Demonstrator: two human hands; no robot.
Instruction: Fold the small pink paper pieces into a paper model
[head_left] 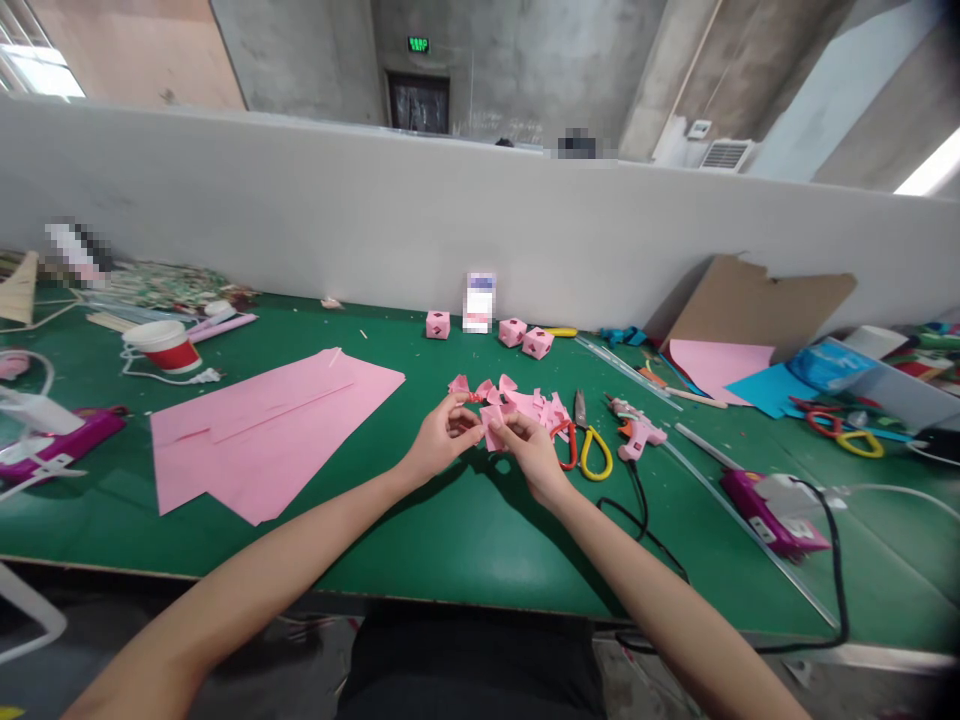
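Observation:
My left hand [444, 434] and my right hand [528, 447] meet over the green table [465, 530], both pinching a small folded pink paper piece [490, 424] between their fingertips. Just behind the hands lies a heap of several pink paper cutouts [525, 400] with a bit of red among them. Three small pink paper cubes [513, 333] stand farther back near the white partition.
Large pink paper sheets [262, 430] lie to the left. Red-and-yellow scissors [589, 445], a pink glue gun [636, 430] and a purple glue gun [772, 510] with black cord lie to the right. A red-and-white cup [165, 346] stands at left. Cardboard and coloured paper are at the back right.

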